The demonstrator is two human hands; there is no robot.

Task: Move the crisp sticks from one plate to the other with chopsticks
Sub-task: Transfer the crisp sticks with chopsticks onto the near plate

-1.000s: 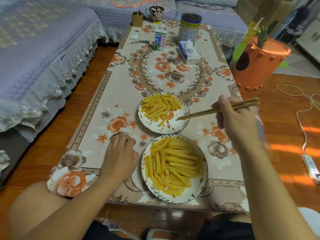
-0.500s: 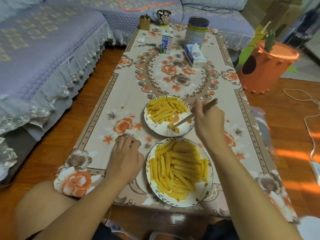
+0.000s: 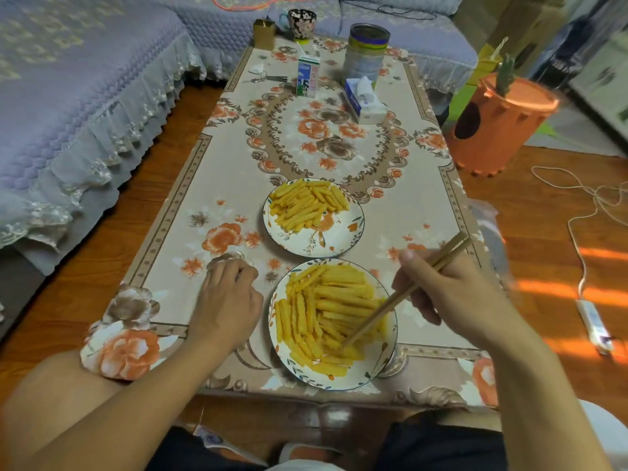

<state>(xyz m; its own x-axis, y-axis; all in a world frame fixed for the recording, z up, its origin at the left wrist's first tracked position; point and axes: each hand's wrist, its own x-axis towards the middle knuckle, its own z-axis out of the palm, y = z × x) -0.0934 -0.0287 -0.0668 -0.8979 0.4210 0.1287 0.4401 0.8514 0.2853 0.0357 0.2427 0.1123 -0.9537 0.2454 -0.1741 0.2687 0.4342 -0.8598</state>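
Note:
Two patterned white plates stand on the floral tablecloth. The near plate point(image 3: 368, 373) holds a large heap of yellow crisp sticks point(image 3: 326, 311). The far plate point(image 3: 339, 241) carries a smaller pile of crisp sticks point(image 3: 307, 203) on its far half. My right hand point(image 3: 448, 294) grips a pair of wooden chopsticks point(image 3: 401, 297), whose tips dip into the sticks near the front of the near plate. My left hand point(image 3: 226, 300) rests on the table left of the near plate, fingers curled, holding nothing.
A milk carton point(image 3: 307, 78), a tin can point(image 3: 367, 56), a tissue box point(image 3: 365, 103), scissors point(image 3: 268, 78) and a mug point(image 3: 302, 23) stand at the table's far end. A sofa point(image 3: 68, 96) runs along the left. An orange bin point(image 3: 496, 124) and a cable point(image 3: 577, 226) are on the right.
My right hand has swung the chopsticks back from the far plate, where it left a stick, to the near plate. The tips now dip into the near heap. My left hand stays put.

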